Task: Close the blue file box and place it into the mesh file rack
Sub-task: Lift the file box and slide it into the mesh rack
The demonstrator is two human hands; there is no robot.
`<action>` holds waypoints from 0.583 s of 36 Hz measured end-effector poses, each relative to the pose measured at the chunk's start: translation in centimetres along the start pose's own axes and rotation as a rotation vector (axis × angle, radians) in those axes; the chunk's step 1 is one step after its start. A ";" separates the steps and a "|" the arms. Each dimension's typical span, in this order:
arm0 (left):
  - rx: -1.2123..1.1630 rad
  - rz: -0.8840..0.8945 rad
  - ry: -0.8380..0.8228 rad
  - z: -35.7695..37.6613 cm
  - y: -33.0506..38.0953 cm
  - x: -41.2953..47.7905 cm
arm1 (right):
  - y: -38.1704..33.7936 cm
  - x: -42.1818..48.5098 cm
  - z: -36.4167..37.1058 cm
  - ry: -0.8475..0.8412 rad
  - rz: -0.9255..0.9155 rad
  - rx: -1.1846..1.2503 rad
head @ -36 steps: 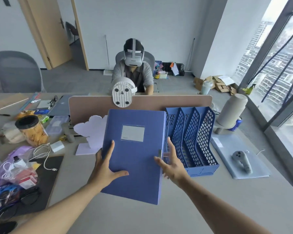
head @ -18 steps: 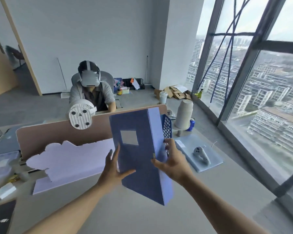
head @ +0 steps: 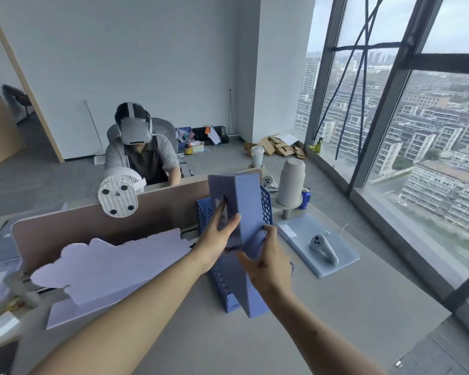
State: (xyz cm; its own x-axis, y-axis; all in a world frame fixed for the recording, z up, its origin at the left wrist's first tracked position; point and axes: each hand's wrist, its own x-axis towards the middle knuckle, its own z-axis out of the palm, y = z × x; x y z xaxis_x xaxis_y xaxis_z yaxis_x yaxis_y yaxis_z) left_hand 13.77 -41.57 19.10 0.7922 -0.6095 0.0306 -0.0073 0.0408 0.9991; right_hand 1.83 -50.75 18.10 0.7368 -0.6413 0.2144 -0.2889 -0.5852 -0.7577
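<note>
The head view showed the left hand [head: 217, 243] pressed flat against the left face of the blue file box [head: 248, 212], fingers spread upward, while the right hand [head: 268, 262] gripped the box's spine and right side lower down. Together they grasped the closed box, which stood on end and leaned back. It sat over the blue mesh file rack [head: 266, 204], with mesh showing on either side of it; whether it rested fully in a slot could not be told.

The rack stood on a pale grey bench [head: 201, 334]. Just left of it lay a lilac cloud-shaped foam board [head: 111, 263] propped against a tan desk divider [head: 73, 228], and a white clip-on fan [head: 118, 194] hung on the divider's top edge. To the right of the rack lay a light blue mat [head: 333, 259] carrying a grey VR controller [head: 324, 249]. Behind the mat were a tall grey upturned cup [head: 291, 182] on a stand and a blue drink can [head: 305, 197].

Beyond the divider a person wearing a white headset [head: 136, 131] sat in an office chair. Flattened cardboard [head: 279, 147] lay on the grey floor near a white wall. Tall windows [head: 417, 131] on the right looked out over city buildings.
</note>
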 end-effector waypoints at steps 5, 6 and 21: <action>0.049 0.017 0.012 -1.1 -0.2 1.0 | 0.1 1.3 1.5 -0.044 0.009 0.038; 0.059 0.020 0.019 -1.4 -0.2 1.2 | 0.2 1.6 1.8 -0.051 0.002 0.046; 0.251 0.154 0.042 -3.2 -1.5 2.7 | 1.9 4.1 6.1 -0.115 0.076 0.228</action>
State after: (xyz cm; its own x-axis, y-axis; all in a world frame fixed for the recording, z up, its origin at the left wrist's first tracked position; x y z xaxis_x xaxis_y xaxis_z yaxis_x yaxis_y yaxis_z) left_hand 17.87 -40.70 17.58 0.7946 -0.5776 0.1869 -0.2760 -0.0695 0.9587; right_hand 8.08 -51.44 13.80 0.7865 -0.6110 0.0898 -0.2105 -0.4019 -0.8912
